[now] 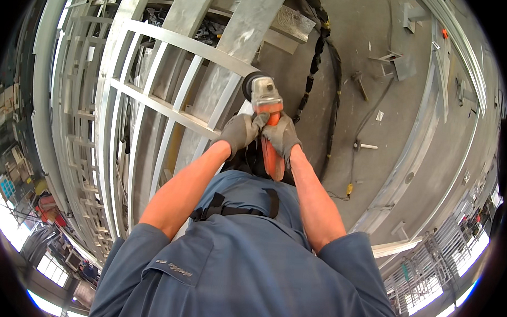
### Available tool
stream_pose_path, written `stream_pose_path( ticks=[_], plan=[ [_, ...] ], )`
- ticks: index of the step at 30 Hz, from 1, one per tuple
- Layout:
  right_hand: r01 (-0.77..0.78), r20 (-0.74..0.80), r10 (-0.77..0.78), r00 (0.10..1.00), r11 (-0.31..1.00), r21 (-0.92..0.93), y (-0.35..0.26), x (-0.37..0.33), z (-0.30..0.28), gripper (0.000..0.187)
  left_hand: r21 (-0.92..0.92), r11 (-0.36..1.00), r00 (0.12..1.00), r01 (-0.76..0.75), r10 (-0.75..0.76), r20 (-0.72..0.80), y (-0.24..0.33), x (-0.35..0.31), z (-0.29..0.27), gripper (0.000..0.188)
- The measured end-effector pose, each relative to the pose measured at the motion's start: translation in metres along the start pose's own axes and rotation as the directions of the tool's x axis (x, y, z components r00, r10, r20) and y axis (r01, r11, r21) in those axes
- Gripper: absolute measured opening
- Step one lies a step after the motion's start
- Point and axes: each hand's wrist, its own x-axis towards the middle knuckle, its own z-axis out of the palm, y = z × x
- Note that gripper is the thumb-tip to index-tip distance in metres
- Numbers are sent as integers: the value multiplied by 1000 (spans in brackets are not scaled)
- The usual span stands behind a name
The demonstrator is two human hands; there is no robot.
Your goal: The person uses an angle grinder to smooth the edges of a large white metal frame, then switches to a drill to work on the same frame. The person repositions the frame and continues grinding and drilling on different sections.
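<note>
An orange angle grinder (pixel 271 153) with a silver head is held in front of my body, its dark disc (pixel 248 87) against or very near the end of a metal frame (pixel 185 44). My right hand (pixel 282 136), in a grey glove, wraps round the grinder's body. On the grinder's left side, just behind the head, my gloved left hand (pixel 242 130) grips it too. The frame is bare silver metal with several crossbars, lying to the left over wide metal beams (pixel 246 35). Whether the disc touches the metal cannot be made out.
Black wrapped cables (pixel 314 65) run over the concrete floor right of the grinder. A hammer (pixel 366 146), another hammer-like tool (pixel 360 85) and a yellow cable connector (pixel 349 188) lie there. Long metal profiles (pixel 416 147) stretch along the right. Stacked metal frames fill the left.
</note>
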Motion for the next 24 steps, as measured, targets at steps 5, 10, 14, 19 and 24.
stream_pose_path(
  ticks=[5,10,14,19,24],
  plan=[
    [24,59,-14,998,984,-175,-11,-9,16,53,-150,987,997,61,-67,-31,-23,-23,3,90],
    [-10,2,10,1000,1000,-11,-7,-4,2,54,-47,998,999,45,-45,19,10,-8,-11,88],
    [40,46,-35,998,994,-104,-3,-11,13,55,-130,991,999,31,-36,-34,-20,-22,9,89],
    [-63,-31,59,998,987,-151,-15,-16,17,64,-177,984,998,35,-42,-39,-18,-22,5,87],
    [6,-340,-87,937,972,-233,-1,-13,-8,70,-138,986,990,96,-80,114,27,13,-11,92]
  ],
)
